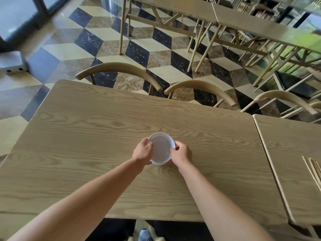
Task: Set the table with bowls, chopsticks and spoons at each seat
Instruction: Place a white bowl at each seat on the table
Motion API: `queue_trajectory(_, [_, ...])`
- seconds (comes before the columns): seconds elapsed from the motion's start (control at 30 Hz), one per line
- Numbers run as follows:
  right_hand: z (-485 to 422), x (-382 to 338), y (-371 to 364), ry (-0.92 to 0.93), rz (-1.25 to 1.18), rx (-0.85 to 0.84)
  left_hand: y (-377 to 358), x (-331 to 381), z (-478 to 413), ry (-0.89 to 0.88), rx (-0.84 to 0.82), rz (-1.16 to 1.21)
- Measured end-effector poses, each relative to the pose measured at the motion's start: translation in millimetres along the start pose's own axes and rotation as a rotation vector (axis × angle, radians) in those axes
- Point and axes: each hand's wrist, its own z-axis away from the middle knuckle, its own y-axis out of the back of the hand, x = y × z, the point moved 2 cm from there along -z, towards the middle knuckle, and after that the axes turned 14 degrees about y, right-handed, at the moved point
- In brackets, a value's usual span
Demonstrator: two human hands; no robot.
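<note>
Round, smooth white bowl (pixel 161 148), mouth up, pinched at its rim between left hand (pixel 142 152) and right hand (pixel 181 153), over grainy wooden bench (pixel 86 136).

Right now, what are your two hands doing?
Left hand: closed on the white bowl's left rim.
Right hand: closed on its right rim.
</note>
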Motion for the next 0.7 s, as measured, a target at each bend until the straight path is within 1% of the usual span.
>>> queue_trajectory(0.23, [4, -10, 9, 0.148, 0.223, 0.046, 2, -5, 3, -0.036, 0.066, -0.023])
queue_trajectory(0.33, [4, -15, 14, 0.177, 0.221, 0.058, 2, -4, 9, -0.074, 0.127, -0.048])
queue_trajectory(0.43, [8, -20, 18, 0.221, 0.214, 0.068, 3, 1, 15, -0.158, 0.198, -0.113])
queue_trajectory(0.53, [11, -20, 28, 0.259, 0.217, 0.082, 2, 4, 24, -0.220, 0.199, -0.094])
queue_trajectory(0.63, [14, -13, 45, 0.259, 0.162, 0.118, 0, 2, 40, -0.392, 0.255, -0.100])
queue_trajectory(0.7, [17, -1, 61, 0.225, 0.147, 0.139, -4, -12, 49, -0.556, 0.313, -0.256])
